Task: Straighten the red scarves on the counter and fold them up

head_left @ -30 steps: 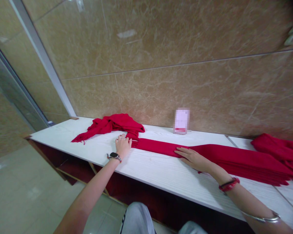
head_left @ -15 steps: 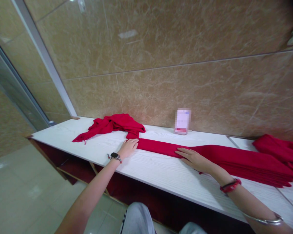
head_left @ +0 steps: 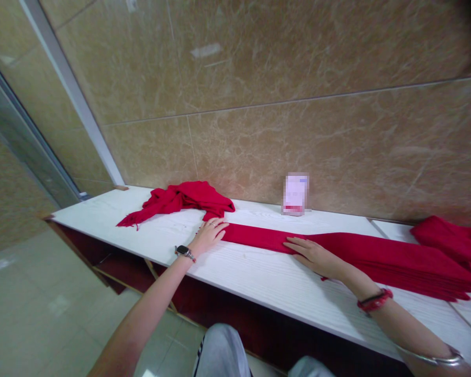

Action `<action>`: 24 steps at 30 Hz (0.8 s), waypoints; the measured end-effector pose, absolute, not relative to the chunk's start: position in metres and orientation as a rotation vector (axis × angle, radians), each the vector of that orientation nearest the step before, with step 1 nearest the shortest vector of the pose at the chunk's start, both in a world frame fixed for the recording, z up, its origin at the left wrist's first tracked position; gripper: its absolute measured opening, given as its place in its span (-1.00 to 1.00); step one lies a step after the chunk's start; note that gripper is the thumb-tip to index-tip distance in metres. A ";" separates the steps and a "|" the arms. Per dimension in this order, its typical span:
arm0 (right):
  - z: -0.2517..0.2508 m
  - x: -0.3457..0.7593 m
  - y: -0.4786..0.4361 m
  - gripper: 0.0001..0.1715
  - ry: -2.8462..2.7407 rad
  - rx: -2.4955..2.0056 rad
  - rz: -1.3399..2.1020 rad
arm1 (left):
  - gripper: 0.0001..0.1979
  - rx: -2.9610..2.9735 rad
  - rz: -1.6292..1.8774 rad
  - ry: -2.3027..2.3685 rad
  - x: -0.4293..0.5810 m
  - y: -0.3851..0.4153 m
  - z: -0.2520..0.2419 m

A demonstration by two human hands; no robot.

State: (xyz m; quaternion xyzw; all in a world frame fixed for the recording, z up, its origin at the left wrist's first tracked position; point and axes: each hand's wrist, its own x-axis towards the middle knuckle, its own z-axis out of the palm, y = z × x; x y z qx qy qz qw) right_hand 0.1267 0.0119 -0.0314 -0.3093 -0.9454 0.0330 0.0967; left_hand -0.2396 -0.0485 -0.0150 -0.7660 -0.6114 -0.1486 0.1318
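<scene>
A long red scarf (head_left: 369,254) lies folded into a narrow strip along a white tabletop (head_left: 259,277). My left hand (head_left: 209,235) lies flat and open at the strip's left part, fingers stretched toward the cloth, a dark watch on its wrist. My right hand (head_left: 312,254) is open too, palm down, pressing the near edge of the strip at its middle; a red bracelet and a metal bangle sit on that arm. The scarf's left end (head_left: 180,199) is bunched in a loose heap near the wall.
A small blurred card (head_left: 295,193) stands against the brown marble wall behind the scarf. More red cloth (head_left: 451,243) lies at the far right. The table's left end borders a glass door frame (head_left: 66,94). My knees (head_left: 223,351) show below the table's front edge.
My left hand opened from curled fingers and slid a little right along the strip, flattening onto it. The right hand has stayed in place.
</scene>
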 end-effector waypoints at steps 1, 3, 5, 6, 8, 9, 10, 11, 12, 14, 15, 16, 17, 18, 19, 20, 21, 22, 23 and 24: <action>-0.032 0.127 0.012 -0.48 -2.798 -0.921 0.095 | -0.65 -2.303 -0.379 -1.763 -0.239 -0.047 -0.016; -0.032 0.126 0.012 -0.48 -2.797 -0.923 0.092 | -0.65 -2.231 -0.327 -1.915 -0.239 -0.047 -0.018; -0.032 0.126 0.011 -0.48 -2.800 -0.919 0.091 | -0.65 -1.928 -0.342 -2.168 -0.242 -0.049 -0.021; -0.031 0.126 0.011 -0.48 -2.802 -0.920 0.089 | -0.64 -1.764 -0.351 -2.275 -0.244 -0.051 -0.023; -0.031 0.126 0.011 -0.49 -2.803 -0.923 0.082 | -0.60 -1.495 -0.370 -2.411 -0.249 -0.053 -0.024; -0.031 0.126 0.011 -0.49 -2.804 -0.924 0.080 | -0.58 -1.410 -0.389 -2.431 -0.250 -0.054 -0.023; -0.030 0.126 0.010 -0.49 -2.804 -0.925 0.077 | -0.57 -1.377 -0.418 -2.414 -0.252 -0.054 -0.023; -0.030 0.126 0.011 -0.49 -2.803 -0.924 0.073 | -0.57 -1.403 -0.454 -2.362 -0.252 -0.054 -0.022; -0.031 0.126 0.011 -0.49 -2.803 -0.921 0.068 | -0.57 -1.487 -0.494 -2.281 -0.252 -0.053 -0.021; -0.032 0.126 0.011 -0.49 -2.805 -0.916 0.056 | -0.58 -1.817 -0.529 -2.053 -0.250 -0.050 -0.019; -0.033 0.126 0.011 -0.48 -2.806 -0.917 0.043 | -0.58 -2.028 -0.495 -1.929 -0.249 -0.048 -0.018; -0.034 0.126 0.012 -0.48 -2.804 -0.923 0.020 | -0.58 -2.227 -0.432 -1.822 -0.247 -0.047 -0.019; -0.035 0.127 0.012 -0.47 -2.800 -0.936 -0.012 | -0.58 -2.380 -0.358 -1.750 -0.246 -0.046 -0.019; -0.036 0.127 0.011 -0.47 -2.797 -0.952 -0.047 | -0.58 -2.472 -0.293 -1.727 -0.245 -0.045 -0.020; -0.037 0.128 0.011 -0.47 -2.798 -0.968 -0.079 | -0.58 -2.498 -0.249 -1.754 -0.245 -0.045 -0.021; -0.037 0.128 0.011 -0.47 -2.802 -0.982 -0.101 | -0.57 -2.463 -0.235 -1.819 -0.245 -0.046 -0.022; -0.037 0.128 0.010 -0.47 -2.811 -0.992 -0.110 | -0.57 -2.386 -0.240 -1.911 -0.246 -0.047 -0.023; -0.037 0.128 0.009 -0.47 -2.823 -0.997 -0.109 | -0.57 -2.279 -0.250 -2.022 -0.248 -0.048 -0.024; -0.037 0.128 0.009 -0.47 -2.836 -0.999 -0.102 | -0.58 -2.160 -0.256 -2.142 -0.251 -0.050 -0.025; -0.036 0.128 0.008 -0.46 -2.846 -1.002 -0.096 | -0.58 -2.038 -0.259 -2.259 -0.254 -0.052 -0.025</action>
